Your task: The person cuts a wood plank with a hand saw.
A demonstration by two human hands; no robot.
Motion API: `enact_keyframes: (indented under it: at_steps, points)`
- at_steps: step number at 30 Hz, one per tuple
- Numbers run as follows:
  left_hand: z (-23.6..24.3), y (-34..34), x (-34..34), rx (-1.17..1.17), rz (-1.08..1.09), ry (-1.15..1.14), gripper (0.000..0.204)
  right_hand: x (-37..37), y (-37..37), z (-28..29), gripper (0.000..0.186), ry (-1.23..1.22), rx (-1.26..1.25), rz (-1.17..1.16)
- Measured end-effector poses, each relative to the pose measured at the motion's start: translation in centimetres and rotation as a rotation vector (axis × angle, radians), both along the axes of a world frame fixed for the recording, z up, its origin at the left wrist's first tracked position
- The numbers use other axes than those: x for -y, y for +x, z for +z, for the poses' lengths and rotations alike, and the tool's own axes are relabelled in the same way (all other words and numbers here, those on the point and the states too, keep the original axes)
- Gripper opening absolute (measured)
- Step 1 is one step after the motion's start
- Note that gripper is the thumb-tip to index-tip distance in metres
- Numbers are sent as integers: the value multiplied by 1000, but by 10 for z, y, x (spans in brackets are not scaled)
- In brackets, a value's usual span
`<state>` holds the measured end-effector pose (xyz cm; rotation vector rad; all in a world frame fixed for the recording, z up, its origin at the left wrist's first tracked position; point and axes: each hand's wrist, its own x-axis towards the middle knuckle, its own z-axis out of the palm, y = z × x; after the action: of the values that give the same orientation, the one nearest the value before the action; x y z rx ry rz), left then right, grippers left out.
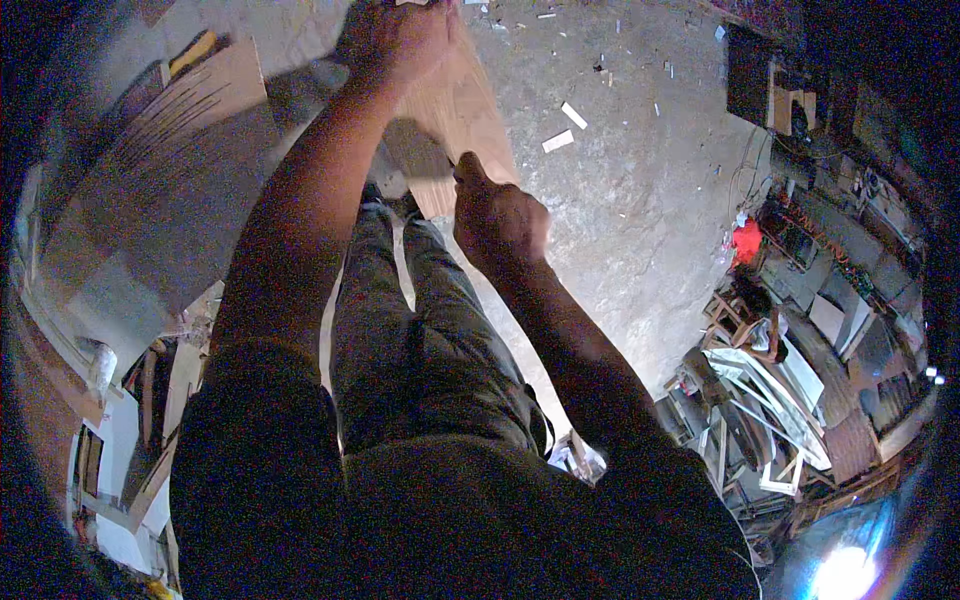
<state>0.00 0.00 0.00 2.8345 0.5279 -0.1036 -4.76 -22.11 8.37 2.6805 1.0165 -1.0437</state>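
Observation:
A long light-brown wooden board (pixel 475 110) slants from near my feet up to the top of the view. My left hand (pixel 405 38) is at the board's far end, fingers curled over it; the top edge cuts off part of the hand. Just beyond the knuckles a small pale piece shows, too little to name. Beside the board's right edge, closer to me, is my right hand (pixel 505 222), closed with the thumb on top. What it holds, if anything, I cannot make out. A dark grey, blurred patch lies left of it across the board, perhaps a shadow.
At left lies a wide panel (pixel 180 200) with dark streaks and a yellow-handled tool (pixel 195 53). Pale wood offcuts (pixel 558 141) are scattered on the concrete floor (pixel 620 240). Wooden frames and scraps (pixel 775 400), a red item (pixel 746 242) and a bright light (pixel 845 575) are at right.

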Motion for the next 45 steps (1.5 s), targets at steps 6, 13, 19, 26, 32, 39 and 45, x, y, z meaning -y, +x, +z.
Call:
enact_keyframes:
  at_steps: [6,13,19,26,32,39,45]
  points:
    - [-27,-2,3,458,44,267,23,27,-8,17,32,89,60,27]
    - [-36,0,-1,371,-9,113,19,34,-15,13,26,22,21,-18]
    - [-27,-1,1,305,-2,126,17,12,-10,-28,26,198,51,-41]
    - [-20,0,5,272,3,135,14,26,1,1,17,117,34,-91]
    - [-18,-3,8,249,18,146,11,29,-19,3,32,-4,-60,-107]
    - [-16,-6,6,249,34,154,9,18,-11,16,30,75,-5,-55]
    - [-12,-7,9,202,68,131,7,18,-11,3,28,196,23,-3]
